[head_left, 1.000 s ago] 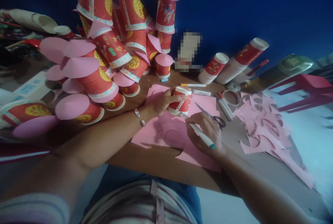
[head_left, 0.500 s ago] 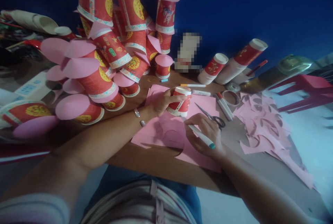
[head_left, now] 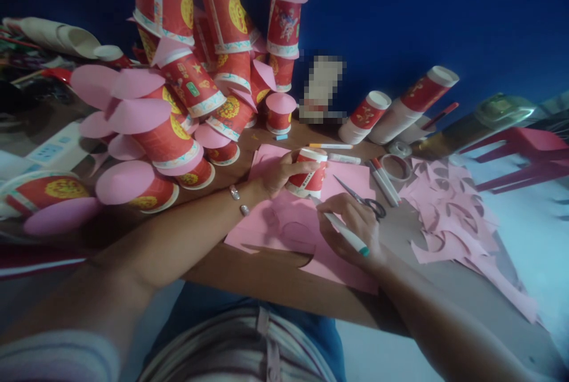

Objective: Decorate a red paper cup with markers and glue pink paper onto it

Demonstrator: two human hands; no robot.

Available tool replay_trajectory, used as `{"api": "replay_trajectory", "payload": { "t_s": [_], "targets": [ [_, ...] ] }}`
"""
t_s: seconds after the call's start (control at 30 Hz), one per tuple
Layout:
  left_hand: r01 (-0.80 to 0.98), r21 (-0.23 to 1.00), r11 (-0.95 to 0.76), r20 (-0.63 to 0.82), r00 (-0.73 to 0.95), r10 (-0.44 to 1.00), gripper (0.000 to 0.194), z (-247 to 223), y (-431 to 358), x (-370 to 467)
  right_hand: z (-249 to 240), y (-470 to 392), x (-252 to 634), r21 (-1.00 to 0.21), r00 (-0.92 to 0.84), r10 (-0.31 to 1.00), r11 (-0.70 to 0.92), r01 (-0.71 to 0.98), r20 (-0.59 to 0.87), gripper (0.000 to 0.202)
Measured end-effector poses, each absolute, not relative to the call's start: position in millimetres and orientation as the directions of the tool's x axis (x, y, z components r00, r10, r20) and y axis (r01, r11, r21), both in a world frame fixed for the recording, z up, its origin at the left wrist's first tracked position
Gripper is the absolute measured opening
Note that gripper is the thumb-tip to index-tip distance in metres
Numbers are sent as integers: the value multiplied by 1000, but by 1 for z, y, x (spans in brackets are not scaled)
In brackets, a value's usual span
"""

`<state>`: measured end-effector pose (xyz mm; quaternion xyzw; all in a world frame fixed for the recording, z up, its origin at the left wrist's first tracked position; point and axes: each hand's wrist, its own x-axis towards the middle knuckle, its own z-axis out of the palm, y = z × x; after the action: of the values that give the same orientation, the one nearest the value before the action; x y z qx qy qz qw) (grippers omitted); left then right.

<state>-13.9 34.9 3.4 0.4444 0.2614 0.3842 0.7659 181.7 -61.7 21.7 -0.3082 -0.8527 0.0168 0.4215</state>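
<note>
My left hand (head_left: 280, 176) is wrapped round a red paper cup (head_left: 312, 175), which stands upside down on pink paper (head_left: 253, 225) on the table. In my right hand (head_left: 349, 222) is a white marker (head_left: 344, 231) with a green end. Its tip points down at the paper close to the cup's lower rim; whether it touches cannot be made out. A curved line is drawn on the paper just in front of the cup. Dark-handled scissors (head_left: 362, 198) lie on the paper, right beside my right hand.
Several red cups with pink paper cones (head_left: 178, 127) are stacked at left. Pink paper scraps (head_left: 457, 210) lie at right, near a tape roll (head_left: 395, 167) and markers (head_left: 383, 183). Behind stand stacked paper cups (head_left: 364, 116). A red stool (head_left: 533, 151) is beyond the table.
Almost nothing differs. My right hand with the marker has shifted very slightly, while my left hand keeps the cup in the same place.
</note>
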Motion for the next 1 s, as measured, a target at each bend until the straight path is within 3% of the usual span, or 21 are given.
{"api": "replay_trajectory", "payload": {
  "t_s": [0.57, 1.0],
  "targets": [
    [-372, 880, 295, -41, 561, 827, 57, 3, 34, -13, 20, -63, 182, -304, -473, 535, 823, 479, 700, 19],
    [-308, 914, 264, -47, 566, 823, 63, 3, 32, -13, 11, -61, 183, -252, -464, 527, 809, 532, 712, 20]
  ]
}}
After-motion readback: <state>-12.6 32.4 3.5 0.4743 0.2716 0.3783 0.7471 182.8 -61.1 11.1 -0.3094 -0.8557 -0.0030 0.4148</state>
